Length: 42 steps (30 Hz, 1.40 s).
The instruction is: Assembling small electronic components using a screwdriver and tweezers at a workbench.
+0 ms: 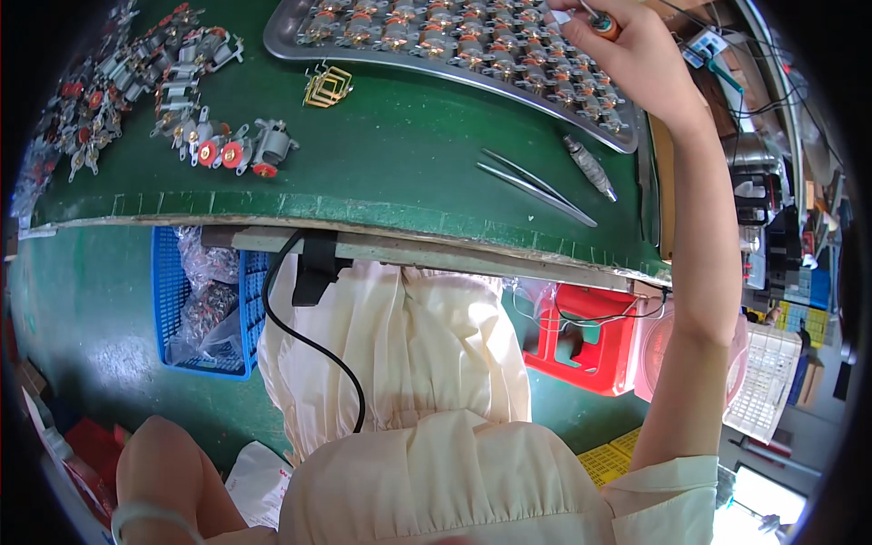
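Note:
At the top right, my right hand point(627, 50) is closed around a short tool with an orange-and-dark handle point(603, 24); its working end is hidden. A small white piece point(560, 15) shows by the fingertips. The hand is over the right side of a metal tray point(283, 45) filled with rows of small metal motor-like parts with orange discs point(470, 50). Below the tray lie a pair of tweezers point(536, 189) and a knurled metal tool point(590, 168). My left arm point(163, 463) bends at the lower left, and its hand is out of the picture.
Loose motor-like parts point(95, 91) lie heaped on the green table point(391, 154) at left, beside brass-coloured frames point(327, 86). Under the table are a blue crate point(168, 300) with bagged parts and a red stool point(590, 341). A black cable point(313, 341) hangs from the table edge.

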Motion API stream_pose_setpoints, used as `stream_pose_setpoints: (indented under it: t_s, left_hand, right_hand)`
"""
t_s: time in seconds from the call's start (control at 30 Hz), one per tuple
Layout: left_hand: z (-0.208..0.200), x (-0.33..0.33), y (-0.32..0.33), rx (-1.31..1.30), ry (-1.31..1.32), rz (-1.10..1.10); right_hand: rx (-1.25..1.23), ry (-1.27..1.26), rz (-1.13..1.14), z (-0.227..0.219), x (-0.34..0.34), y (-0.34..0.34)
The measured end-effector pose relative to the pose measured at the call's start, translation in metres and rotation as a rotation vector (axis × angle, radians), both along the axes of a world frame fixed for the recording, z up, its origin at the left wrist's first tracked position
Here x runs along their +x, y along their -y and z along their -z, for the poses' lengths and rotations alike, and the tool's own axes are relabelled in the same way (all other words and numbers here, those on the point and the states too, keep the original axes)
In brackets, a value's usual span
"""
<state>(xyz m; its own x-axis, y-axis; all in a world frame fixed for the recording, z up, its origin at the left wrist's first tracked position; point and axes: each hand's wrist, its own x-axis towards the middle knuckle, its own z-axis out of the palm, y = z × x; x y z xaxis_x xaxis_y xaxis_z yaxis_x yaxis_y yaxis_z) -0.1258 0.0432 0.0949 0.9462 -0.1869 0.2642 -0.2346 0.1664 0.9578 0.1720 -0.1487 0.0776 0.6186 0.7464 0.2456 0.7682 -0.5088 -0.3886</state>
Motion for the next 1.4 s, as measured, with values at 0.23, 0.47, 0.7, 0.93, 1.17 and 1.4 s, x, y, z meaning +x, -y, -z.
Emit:
stream_pose_setpoints:
  t_s: [0.23,0.47,0.7,0.93,1.17,1.4]
  left_hand:
    - [-0.006,-0.026,-0.005,0.103,-0.037,-0.075]
    - [-0.004,-0.037,-0.009,0.179,-0.035,-0.081]
    - [-0.001,-0.049,-0.015,0.243,-0.056,-0.086]
    - [0.003,-0.023,-0.023,0.318,0.027,0.028]
    - [0.008,0.008,-0.020,0.373,0.157,0.150]
    - [0.008,0.021,-0.019,0.441,0.257,0.204]
  right_hand:
    - [-0.102,0.076,-0.063,0.011,0.031,0.039]
    - [-0.145,0.093,-0.032,0.017,0.029,0.035]
    - [-0.121,0.106,-0.109,0.016,0.039,0.044]
    - [-0.076,0.181,0.046,0.011,0.002,0.017]
    - [-0.039,0.030,-0.001,0.010,0.003,0.026]
    - [-0.075,0.016,0.004,0.005,-0.003,0.039]
